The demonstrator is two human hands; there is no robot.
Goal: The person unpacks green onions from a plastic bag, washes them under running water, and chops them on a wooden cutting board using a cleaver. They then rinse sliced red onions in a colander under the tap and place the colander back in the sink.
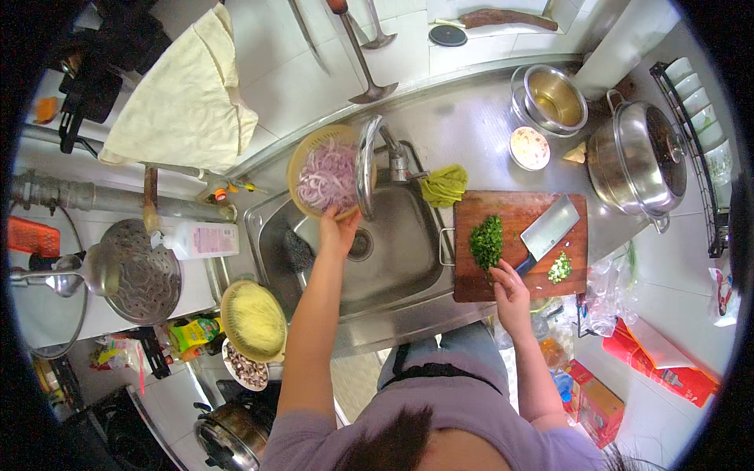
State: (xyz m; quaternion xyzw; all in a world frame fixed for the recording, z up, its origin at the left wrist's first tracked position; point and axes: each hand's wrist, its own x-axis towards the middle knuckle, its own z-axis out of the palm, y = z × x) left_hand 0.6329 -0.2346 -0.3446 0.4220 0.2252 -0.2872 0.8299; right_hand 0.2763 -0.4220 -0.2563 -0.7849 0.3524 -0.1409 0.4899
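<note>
My left hand [337, 232] grips the near rim of a yellow plastic colander [293, 154] behind the sink. Sliced red onion [330, 173] fills the colander, and the curved faucet [366, 171] passes over its right side. Over the wooden cutting board [471, 282], my right hand [510, 288] has its fingertips at the lower edge of a heap of chopped green herbs [486, 241]. Nothing shows in its slightly parted fingers. A cleaver [551, 226] lies just beyond, its dark handle close to these fingers. Chopped scallion [560, 268] sits to the right.
A steel sink [394, 253] lies between my arms. A green cloth [445, 185] hangs beside the faucet. Steel bowls [555, 99], a small patterned bowl [529, 148] and a large lidded pot [630, 159] stand at the right. Left are a colander of yellow shreds [256, 318] and a soap bottle [203, 239].
</note>
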